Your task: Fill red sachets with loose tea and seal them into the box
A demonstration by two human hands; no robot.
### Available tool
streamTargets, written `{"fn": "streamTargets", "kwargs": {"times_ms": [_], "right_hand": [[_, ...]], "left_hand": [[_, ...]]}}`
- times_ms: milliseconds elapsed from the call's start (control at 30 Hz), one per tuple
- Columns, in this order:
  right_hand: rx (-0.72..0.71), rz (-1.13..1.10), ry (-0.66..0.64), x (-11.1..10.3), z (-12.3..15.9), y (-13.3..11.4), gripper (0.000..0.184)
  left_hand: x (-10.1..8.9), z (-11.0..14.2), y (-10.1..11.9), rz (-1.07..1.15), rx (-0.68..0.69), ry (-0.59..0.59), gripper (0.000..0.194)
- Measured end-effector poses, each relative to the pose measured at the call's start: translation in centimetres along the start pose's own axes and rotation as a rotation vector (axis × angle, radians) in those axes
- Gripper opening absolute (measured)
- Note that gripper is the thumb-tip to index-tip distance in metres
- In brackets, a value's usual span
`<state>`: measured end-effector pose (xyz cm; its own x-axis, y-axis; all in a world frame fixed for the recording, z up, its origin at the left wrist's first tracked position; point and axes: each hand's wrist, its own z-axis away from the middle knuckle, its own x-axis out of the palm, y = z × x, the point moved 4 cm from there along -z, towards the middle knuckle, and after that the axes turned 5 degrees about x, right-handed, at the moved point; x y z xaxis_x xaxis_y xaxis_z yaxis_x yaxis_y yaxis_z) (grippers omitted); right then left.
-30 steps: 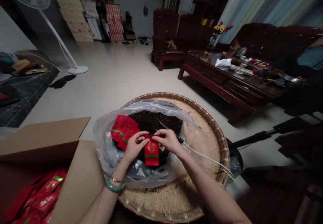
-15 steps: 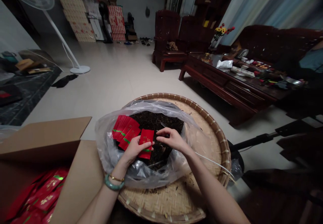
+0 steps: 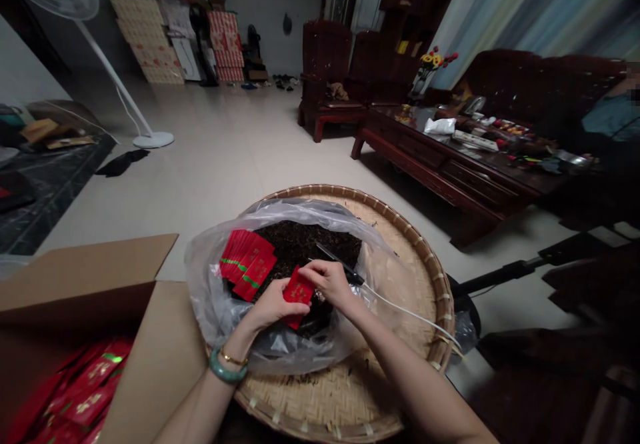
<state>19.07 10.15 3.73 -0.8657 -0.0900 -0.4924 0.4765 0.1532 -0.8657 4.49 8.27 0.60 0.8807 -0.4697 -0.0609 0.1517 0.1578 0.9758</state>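
My left hand (image 3: 277, 307) grips a small red packet (image 3: 299, 292) by its lower part, thumb across the front. At the packet's top edge, my right hand (image 3: 327, 283) pinches with thumb and fingers. Both hands are above an opened clear plastic bag (image 3: 210, 231) filled with dark loose leaves (image 3: 305, 237) that look like tea. A fan of red packets (image 3: 247, 261) with green bands rests on the leaves, left of my hands. Partly behind my right hand lies a black tool (image 3: 354, 275) with a thin metal end and a white cord.
A round woven bamboo tray (image 3: 320, 407) bears the bag. To the left stands an open cardboard box (image 3: 155, 357) with many red packets (image 3: 93, 387). A black stand arm (image 3: 500, 277) reaches in from the right. A wooden table (image 3: 440, 171) and a standing fan (image 3: 153, 139) are farther off.
My right hand has moved left and down onto the packet's top edge. The packet has tilted and shifted slightly right in my left hand. More of the black tool now shows.
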Motion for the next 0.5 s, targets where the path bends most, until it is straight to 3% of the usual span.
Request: {"fn": "streamTargets", "kwargs": {"times_ms": [133, 267, 367, 500], "right_hand": [[0.019, 0.418, 0.121, -2.6, -0.7, 1.3, 0.026], [0.176, 0.845, 0.031, -3.0, -0.7, 3.3, 0.06], [0.208, 0.878, -0.011, -2.7, -0.8, 4.0, 0.058], [0.177, 0.636, 0.022, -3.7, -1.2, 3.8, 0.053]], "left_hand": [[-0.4, 0.0, -0.2, 0.229, -0.037, 0.108, 0.048], [-0.7, 0.0, -0.2, 0.403, -0.041, 0.195, 0.048], [-0.9, -0.1, -0.5, 0.411, -0.038, 0.229, 0.049], [-1.1, -0.2, -0.8, 0.406, -0.051, 0.266, 0.049]]}}
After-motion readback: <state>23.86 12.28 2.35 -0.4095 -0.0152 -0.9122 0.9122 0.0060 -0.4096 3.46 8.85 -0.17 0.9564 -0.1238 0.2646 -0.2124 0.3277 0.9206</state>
